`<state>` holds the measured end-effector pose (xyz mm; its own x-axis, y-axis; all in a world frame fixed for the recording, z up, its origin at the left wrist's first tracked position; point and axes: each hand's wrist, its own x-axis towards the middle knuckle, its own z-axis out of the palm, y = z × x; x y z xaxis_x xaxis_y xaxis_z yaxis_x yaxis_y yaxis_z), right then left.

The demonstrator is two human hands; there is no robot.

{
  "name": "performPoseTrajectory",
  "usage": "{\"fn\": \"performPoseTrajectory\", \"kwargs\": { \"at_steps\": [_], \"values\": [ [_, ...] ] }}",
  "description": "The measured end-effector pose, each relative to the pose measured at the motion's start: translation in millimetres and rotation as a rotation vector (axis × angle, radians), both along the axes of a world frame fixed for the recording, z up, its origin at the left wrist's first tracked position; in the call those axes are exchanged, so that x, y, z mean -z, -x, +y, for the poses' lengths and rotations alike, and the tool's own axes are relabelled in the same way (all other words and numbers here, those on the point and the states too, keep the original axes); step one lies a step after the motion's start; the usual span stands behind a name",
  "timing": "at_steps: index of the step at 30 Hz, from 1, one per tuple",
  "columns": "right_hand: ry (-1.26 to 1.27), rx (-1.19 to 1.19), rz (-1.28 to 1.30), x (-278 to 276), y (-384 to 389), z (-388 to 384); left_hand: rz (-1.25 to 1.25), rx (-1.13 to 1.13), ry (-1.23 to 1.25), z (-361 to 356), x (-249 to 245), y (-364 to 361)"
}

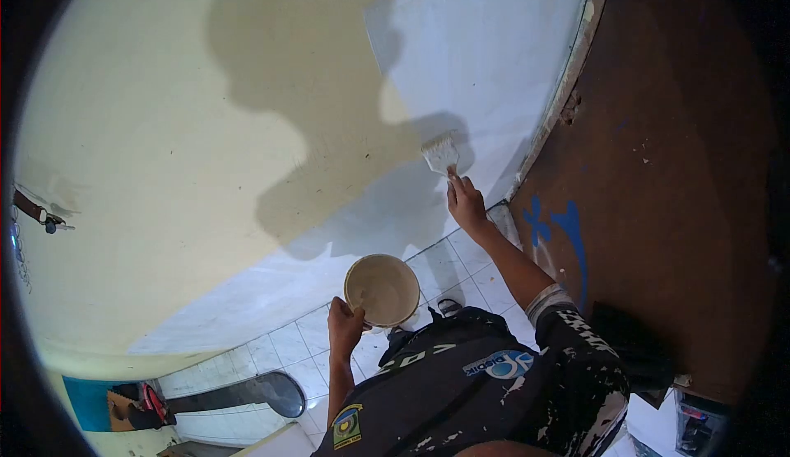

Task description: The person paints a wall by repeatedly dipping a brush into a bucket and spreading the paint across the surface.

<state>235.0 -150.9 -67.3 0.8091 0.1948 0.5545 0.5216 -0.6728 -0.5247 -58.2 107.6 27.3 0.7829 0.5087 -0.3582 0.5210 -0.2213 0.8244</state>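
My right hand (467, 202) is closed on the handle of a wide paintbrush (441, 154), whose pale bristles are at the wall, on the white-painted part. My left hand (347, 325) grips the rim of a round bucket (382, 291) at its lower left side. Inside the bucket is a beige-looking surface; how much paint it holds I cannot tell. The wall (148, 128) is cream on the left and white along its right and lower edges. Shadows of a head and arms fall across both colours.
A brown surface (658, 177) with blue marks stands at the right, beyond a rough edge. Below are white floor tiles (288, 346), a dark long rounded object (284, 393) and a teal item (85, 402). Keys (53, 224) hang at the far left.
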Motion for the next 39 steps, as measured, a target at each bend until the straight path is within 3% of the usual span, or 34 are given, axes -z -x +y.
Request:
{"fn": "performPoseTrajectory", "kwargs": {
  "at_steps": [3, 6, 8, 12, 14, 17, 20, 21, 23, 27, 30, 34, 36, 39],
  "values": [
    [-0.036, 0.01, 0.102, 8, 19, -15, -0.005, 0.032, -0.016, 3, 3, 1],
    [-0.143, 0.006, 0.115, -26, 28, -19, 0.012, 0.078, -0.142, 4, -2, 2],
    [-0.187, -0.014, 0.036, -72, 33, -21, 0.033, 0.098, -0.232, 4, -4, 0],
    [-0.221, -0.033, -0.163, -172, 5, -10, 0.009, 0.063, -0.108, -2, -9, -2],
    [-0.315, -0.125, -0.437, -190, -12, -2, 0.009, 0.047, -0.04, -3, -9, -3],
    [-0.163, -0.048, -0.267, -135, -17, 12, -0.025, 0.072, -0.063, 3, 6, -4],
    [-0.126, -0.028, -0.217, -41, -20, 17, 0.014, 0.064, -0.048, 5, 13, -3],
    [-0.121, -0.031, -0.218, -29, -14, 15, 0.007, 0.053, -0.008, 3, 9, -7],
    [-0.006, 0.019, 0.088, -7, 10, 10, -0.015, 0.045, 0.016, 1, 8, -8],
    [-0.072, -0.022, 0.089, 9, 28, -10, 0.015, 0.122, -0.106, 1, -3, -13],
    [-0.204, -0.056, 0.036, -62, 36, -20, -0.033, 0.117, -0.139, 5, 3, -11],
    [-0.315, -0.115, -0.353, -223, 27, -11, 0.0, 0.068, -0.031, 10, 14, -9],
    [-0.309, -0.111, -0.289, -286, 24, -3, -0.006, 0.079, -0.02, 10, 14, -9],
    [-0.276, -0.123, -0.386, -318, 3, 14, -0.012, 0.104, -0.092, 22, 40, -2]
  ]
}}
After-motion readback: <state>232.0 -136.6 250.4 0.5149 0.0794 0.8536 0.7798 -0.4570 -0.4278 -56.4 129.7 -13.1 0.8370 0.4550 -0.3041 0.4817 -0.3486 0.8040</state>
